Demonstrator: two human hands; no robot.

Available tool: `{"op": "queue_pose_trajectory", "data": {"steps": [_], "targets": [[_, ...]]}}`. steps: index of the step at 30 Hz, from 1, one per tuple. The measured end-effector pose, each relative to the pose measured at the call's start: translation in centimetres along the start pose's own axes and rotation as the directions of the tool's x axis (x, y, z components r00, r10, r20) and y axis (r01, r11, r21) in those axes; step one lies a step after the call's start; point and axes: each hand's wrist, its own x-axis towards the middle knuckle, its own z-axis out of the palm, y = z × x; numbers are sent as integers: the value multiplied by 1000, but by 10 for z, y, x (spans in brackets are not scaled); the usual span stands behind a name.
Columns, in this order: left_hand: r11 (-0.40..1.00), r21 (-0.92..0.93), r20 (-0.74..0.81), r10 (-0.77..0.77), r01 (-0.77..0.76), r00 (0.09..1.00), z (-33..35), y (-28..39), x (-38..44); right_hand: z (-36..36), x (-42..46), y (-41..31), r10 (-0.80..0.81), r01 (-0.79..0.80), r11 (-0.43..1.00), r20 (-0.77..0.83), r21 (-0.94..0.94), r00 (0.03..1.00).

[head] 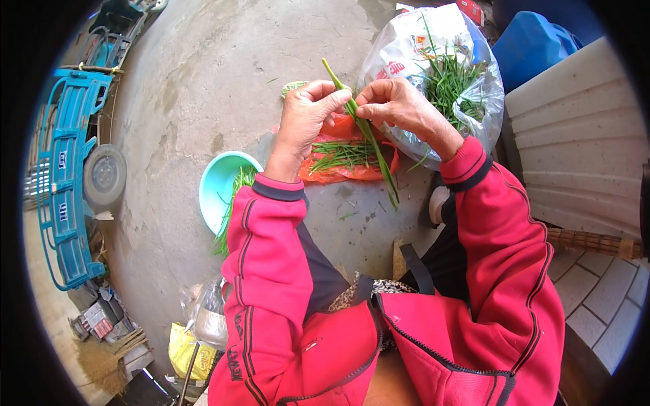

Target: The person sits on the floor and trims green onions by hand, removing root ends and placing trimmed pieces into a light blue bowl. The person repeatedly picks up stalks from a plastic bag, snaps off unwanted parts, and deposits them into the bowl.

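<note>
My left hand point(304, 109) pinches a long green leafy stalk point(372, 142) near its pale upper end. Just below that grip, the thumb and fingertips of my right hand point(401, 106) close on the same stalk. Its leaves hang slanting down to the right. Beneath my hands, cut green stems point(345, 155) lie on a red-orange plastic bag point(325, 176) on the floor. A turquoise basin point(212, 192) holds more green stems point(241, 183), partly hidden by my left sleeve. Beyond my right hand, a large translucent plastic bag point(490, 114) holds a heap of loose greens point(449, 83).
A blue metal cart point(68, 177) with a wheel point(104, 174) stands at the left. On the right are a blue plastic container point(533, 45) and a ribbed white panel point(574, 142). A yellow bag point(189, 352) and a straw broom point(104, 363) lie lower left.
</note>
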Motion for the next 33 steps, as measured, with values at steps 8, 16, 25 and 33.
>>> {"op": "queue_pose_trajectory", "data": {"steps": [8, 16, 25, 33], "targets": [[996, -75, -62, 51, -56, 997, 2, -2, 3, -2, 2, 6, -22, 22, 1000, 3, 9, 1000], [996, -58, -136, 62, -70, 989, -1, 0, 4, -11, -4, -6, -54, 54, 998, -39, 18, 998], [996, 31, -131, 86, -83, 988, -3, 1, 3, -129, -18, 10, -33, 24, 924, 17, 382, 999], [971, 199, -122, 161, -135, 979, 4, -8, 7, -102, -5, 29, -268, -274, 577, -495, -770, 827]]}}
